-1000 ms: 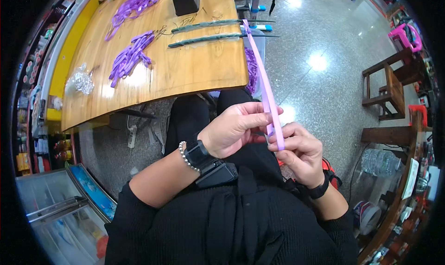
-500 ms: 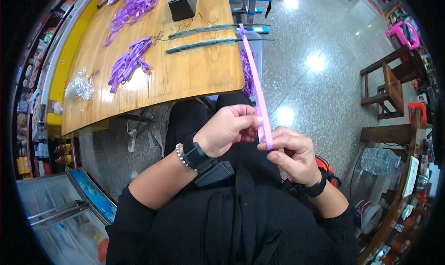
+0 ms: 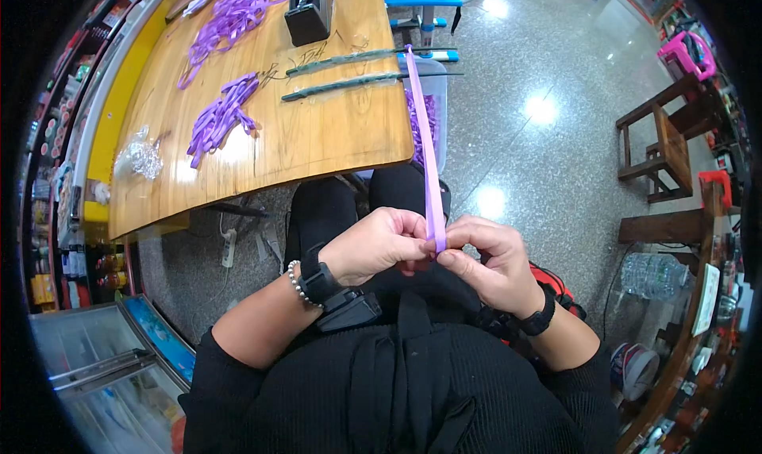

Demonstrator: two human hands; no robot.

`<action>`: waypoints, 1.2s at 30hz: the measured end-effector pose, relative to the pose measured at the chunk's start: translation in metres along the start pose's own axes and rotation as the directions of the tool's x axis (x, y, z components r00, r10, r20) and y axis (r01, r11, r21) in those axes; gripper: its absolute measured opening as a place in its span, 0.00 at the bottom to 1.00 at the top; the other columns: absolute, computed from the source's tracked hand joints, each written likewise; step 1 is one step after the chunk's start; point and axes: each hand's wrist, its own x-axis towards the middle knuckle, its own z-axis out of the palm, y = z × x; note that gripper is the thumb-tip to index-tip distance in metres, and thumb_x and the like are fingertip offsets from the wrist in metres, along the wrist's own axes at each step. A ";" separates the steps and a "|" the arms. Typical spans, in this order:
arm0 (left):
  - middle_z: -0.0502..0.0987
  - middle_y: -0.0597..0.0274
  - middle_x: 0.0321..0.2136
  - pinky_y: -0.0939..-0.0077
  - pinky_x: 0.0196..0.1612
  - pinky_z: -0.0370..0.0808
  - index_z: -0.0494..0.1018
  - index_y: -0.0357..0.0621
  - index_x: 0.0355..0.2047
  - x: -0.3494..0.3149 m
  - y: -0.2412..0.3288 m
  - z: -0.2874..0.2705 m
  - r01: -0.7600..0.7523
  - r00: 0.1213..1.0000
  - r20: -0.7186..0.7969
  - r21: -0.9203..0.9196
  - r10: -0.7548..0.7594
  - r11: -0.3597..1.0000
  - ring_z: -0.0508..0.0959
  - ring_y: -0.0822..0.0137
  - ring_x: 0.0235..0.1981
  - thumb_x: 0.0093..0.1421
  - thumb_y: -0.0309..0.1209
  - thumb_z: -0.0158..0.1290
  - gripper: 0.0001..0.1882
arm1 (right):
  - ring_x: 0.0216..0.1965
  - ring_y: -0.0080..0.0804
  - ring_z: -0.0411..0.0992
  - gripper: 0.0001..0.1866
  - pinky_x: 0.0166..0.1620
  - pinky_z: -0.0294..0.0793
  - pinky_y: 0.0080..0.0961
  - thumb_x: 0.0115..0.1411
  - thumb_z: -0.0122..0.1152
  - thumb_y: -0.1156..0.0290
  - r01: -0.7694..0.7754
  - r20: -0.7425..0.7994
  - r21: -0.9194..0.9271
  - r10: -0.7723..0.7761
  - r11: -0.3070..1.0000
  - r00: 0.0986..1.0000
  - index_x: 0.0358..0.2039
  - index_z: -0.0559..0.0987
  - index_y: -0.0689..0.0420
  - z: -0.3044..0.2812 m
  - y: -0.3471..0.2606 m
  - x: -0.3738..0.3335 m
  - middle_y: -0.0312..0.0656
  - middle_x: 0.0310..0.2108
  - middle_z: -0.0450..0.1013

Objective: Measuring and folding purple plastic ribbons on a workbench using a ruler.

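A long purple ribbon (image 3: 425,136) runs taut from a thin dark rod (image 3: 373,55) down to my hands, looped around the rod where it juts past the table edge. My left hand (image 3: 389,244) pinches the ribbon's near end between thumb and fingers. Close against it, my right hand (image 3: 488,259) grips the same end with thumb and forefinger. A second dark rod (image 3: 349,85) lies parallel to the first, and both look fixed to the table with clear tape. On the wood to the left rests a bundle of purple ribbons (image 3: 224,117).
The wooden table (image 3: 317,140) carries a larger ribbon pile (image 3: 234,21), a black tape dispenser (image 3: 308,11) and crumpled clear plastic (image 3: 141,156). Beneath the right edge stands a clear bin (image 3: 432,97) with purple ribbon inside. A wooden chair (image 3: 667,148) is at the right.
Both hands have shifted slightly left and closer together, with the ribbon's near end between them. My left hand has moved down to that end; the ribbon stays stretched from the rod.
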 end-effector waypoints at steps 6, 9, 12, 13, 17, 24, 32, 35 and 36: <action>0.75 0.70 0.24 0.85 0.29 0.72 0.75 0.45 0.30 0.007 -0.006 -0.001 0.028 0.999 0.033 -0.047 -0.027 0.999 0.74 0.77 0.24 0.62 0.30 0.52 0.05 | 0.30 0.30 0.73 0.06 0.35 0.70 0.24 0.54 0.66 0.74 0.070 0.031 -0.053 -0.068 0.996 0.997 0.30 0.80 0.62 0.004 -0.004 -0.002 0.42 0.29 0.75; 0.74 0.70 0.25 0.85 0.30 0.73 0.75 0.45 0.33 0.007 0.005 0.004 -0.016 0.998 -0.058 -0.174 0.005 0.985 0.73 0.79 0.26 0.63 0.30 0.51 0.05 | 0.28 0.29 0.72 0.05 0.32 0.69 0.23 0.54 0.66 0.74 0.086 0.017 -0.067 -0.085 0.994 0.996 0.29 0.80 0.62 0.004 0.001 -0.004 0.42 0.27 0.74; 0.75 0.70 0.29 0.82 0.34 0.75 0.74 0.46 0.37 0.011 0.005 0.000 -0.074 0.988 -0.148 -0.160 0.050 0.984 0.74 0.80 0.29 0.66 0.32 0.49 0.06 | 0.27 0.29 0.71 0.04 0.30 0.68 0.23 0.54 0.66 0.75 0.060 0.022 -0.083 -0.058 0.995 0.998 0.29 0.80 0.62 0.004 -0.001 -0.005 0.41 0.26 0.73; 0.75 0.70 0.29 0.82 0.34 0.75 0.74 0.46 0.37 0.011 0.006 0.000 -0.073 0.988 -0.148 -0.160 0.050 0.984 0.74 0.80 0.29 0.66 0.32 0.49 0.06 | 0.27 0.29 0.71 0.04 0.30 0.68 0.23 0.54 0.66 0.75 0.060 0.021 -0.083 -0.058 0.995 0.998 0.29 0.80 0.62 0.004 -0.001 -0.005 0.41 0.26 0.73; 0.77 0.70 0.33 0.81 0.38 0.74 0.74 0.46 0.42 0.011 0.010 0.001 -0.111 0.986 -0.152 -0.252 0.074 0.961 0.75 0.78 0.34 0.67 0.33 0.48 0.09 | 0.25 0.29 0.70 0.04 0.29 0.67 0.22 0.53 0.66 0.76 0.053 0.019 -0.139 -0.051 0.989 0.999 0.27 0.80 0.62 0.005 0.002 -0.006 0.40 0.25 0.72; 0.77 0.68 0.37 0.75 0.44 0.72 0.72 0.46 0.47 0.021 0.012 0.000 -0.152 0.984 -0.153 -0.478 0.088 0.865 0.76 0.73 0.39 0.69 0.40 0.44 0.15 | 0.26 0.33 0.71 0.04 0.31 0.68 0.26 0.51 0.66 0.76 0.075 0.060 -0.326 -0.058 0.942 0.996 0.25 0.79 0.60 0.004 0.004 -0.003 0.41 0.24 0.73; 0.77 0.68 0.36 0.77 0.41 0.72 0.72 0.48 0.48 0.034 0.004 -0.010 -0.174 0.984 -0.067 -0.542 0.165 0.822 0.76 0.73 0.37 0.68 0.40 0.46 0.14 | 0.28 0.33 0.72 0.05 0.33 0.70 0.26 0.53 0.66 0.75 -0.042 0.061 -0.175 0.053 0.984 0.997 0.25 0.79 0.62 -0.001 0.008 -0.006 0.41 0.24 0.74; 0.77 0.69 0.35 0.79 0.39 0.72 0.73 0.48 0.47 0.038 0.002 -0.014 -0.155 0.987 -0.068 -0.608 0.144 0.779 0.75 0.74 0.35 0.67 0.39 0.48 0.13 | 0.28 0.31 0.73 0.05 0.34 0.70 0.25 0.53 0.65 0.75 -0.104 0.063 -0.094 0.110 0.990 0.992 0.26 0.79 0.63 -0.003 0.010 -0.007 0.41 0.25 0.74; 0.77 0.69 0.35 0.79 0.39 0.72 0.73 0.48 0.47 0.039 0.002 -0.013 -0.153 0.988 -0.066 -0.608 0.142 0.779 0.75 0.74 0.35 0.67 0.39 0.48 0.13 | 0.28 0.31 0.73 0.05 0.33 0.70 0.25 0.54 0.65 0.75 -0.116 0.056 -0.067 0.119 0.991 0.991 0.26 0.79 0.63 -0.004 0.011 -0.007 0.41 0.25 0.74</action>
